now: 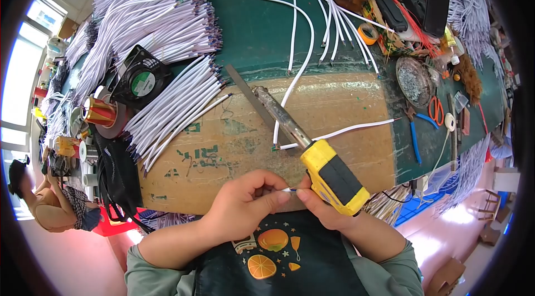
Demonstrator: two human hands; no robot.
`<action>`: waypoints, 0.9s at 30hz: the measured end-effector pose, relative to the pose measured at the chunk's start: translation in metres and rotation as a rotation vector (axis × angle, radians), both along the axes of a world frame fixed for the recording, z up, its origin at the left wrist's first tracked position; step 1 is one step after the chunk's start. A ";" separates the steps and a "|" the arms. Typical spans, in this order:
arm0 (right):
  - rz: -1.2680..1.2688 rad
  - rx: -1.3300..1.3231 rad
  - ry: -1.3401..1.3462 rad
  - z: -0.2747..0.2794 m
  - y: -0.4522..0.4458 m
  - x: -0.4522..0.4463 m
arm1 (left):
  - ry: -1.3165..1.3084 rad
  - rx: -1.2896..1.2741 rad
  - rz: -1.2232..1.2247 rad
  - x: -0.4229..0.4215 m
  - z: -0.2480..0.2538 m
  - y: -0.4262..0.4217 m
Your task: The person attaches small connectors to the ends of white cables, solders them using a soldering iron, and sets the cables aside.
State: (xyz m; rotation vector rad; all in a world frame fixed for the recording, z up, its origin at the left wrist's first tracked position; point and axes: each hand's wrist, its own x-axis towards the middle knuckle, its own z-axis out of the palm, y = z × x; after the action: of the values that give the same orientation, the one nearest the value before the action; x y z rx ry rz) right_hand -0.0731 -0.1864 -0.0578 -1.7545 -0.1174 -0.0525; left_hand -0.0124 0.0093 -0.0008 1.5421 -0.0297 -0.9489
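Observation:
My left hand (242, 207) is closed in a pinch, thumb against index finger, on the white end of a cable (287, 190). Most of that piece is hidden by the fingers. Close beside it, my right hand (326, 209) is closed under a yellow-and-black soldering iron (334, 176), whose metal barrel points up and left. The right thumb and fingertips also meet at the dark thin tip of the cable. On the cardboard ahead of my hands lie a loose white cable (345, 129) and a flat metal strip (248, 92).
White cables (178, 101) lie bundled at left, beside a black fan (142, 78) and a wire spool (103, 109). At right are blue-handled pliers (415, 137), orange-handled scissors (436, 111), a metal dish (414, 81) and orange tape (368, 34). Another person (53, 195) is at far left.

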 end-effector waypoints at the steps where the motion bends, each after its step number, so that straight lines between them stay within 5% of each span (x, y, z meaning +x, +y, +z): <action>1: 0.015 -0.015 -0.004 0.000 0.001 0.001 | 0.007 -0.004 0.033 0.001 -0.002 0.001; 3: 0.030 0.061 0.065 0.001 0.002 0.002 | 0.015 -0.008 0.067 0.004 -0.009 0.004; 5: 0.045 0.138 0.132 -0.001 0.003 0.002 | -0.430 0.202 0.056 0.014 -0.017 0.010; 8: 0.008 0.360 0.158 -0.005 0.007 0.006 | -0.740 0.399 -0.038 0.031 -0.015 0.013; 11: 0.015 0.614 0.128 0.007 0.007 0.021 | -0.708 0.412 -0.065 0.039 -0.019 0.011; 27: -0.031 0.568 0.303 0.003 0.000 0.029 | -0.629 0.341 -0.098 0.051 -0.021 -0.009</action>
State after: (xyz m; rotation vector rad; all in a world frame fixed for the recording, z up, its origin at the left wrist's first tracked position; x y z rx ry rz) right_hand -0.0442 -0.1862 -0.0548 -1.1798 0.1363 0.1456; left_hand 0.0384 -0.0001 -0.0215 2.1237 -0.4097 -0.5243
